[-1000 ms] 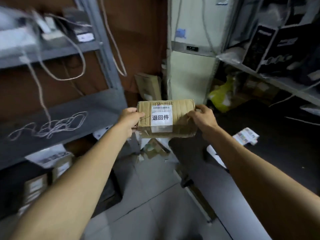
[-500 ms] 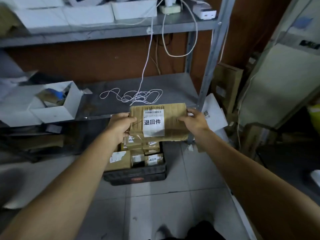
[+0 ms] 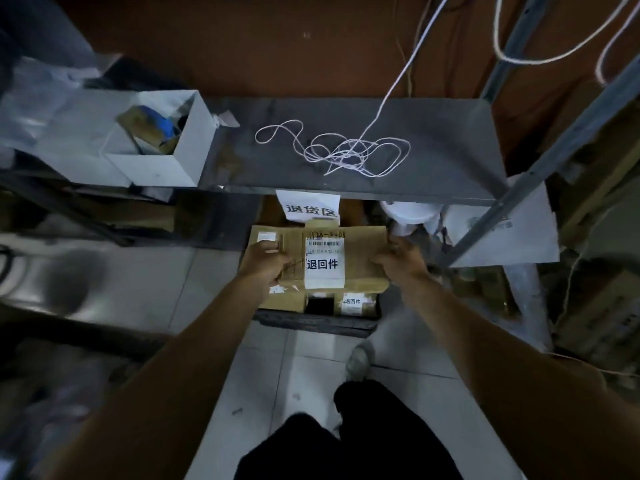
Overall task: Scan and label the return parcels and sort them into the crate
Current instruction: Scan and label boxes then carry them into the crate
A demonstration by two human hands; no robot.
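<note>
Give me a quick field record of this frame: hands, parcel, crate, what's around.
left hand: grips the left end of the parcel
right hand: grips the right end of the parcel
parcel: brown cardboard, white printed label on top, held level above the crate
crate: dark, on the floor below the shelf, already holds labelled parcels
sign: white paper hanging from the shelf edge above the crate
shelf: grey, with a tangled white cord and an open white box

Dim room, brown wall point(image 3: 277, 46), grey metal shelf point(image 3: 433, 161), pale tiled floor point(image 3: 277, 393)
</note>
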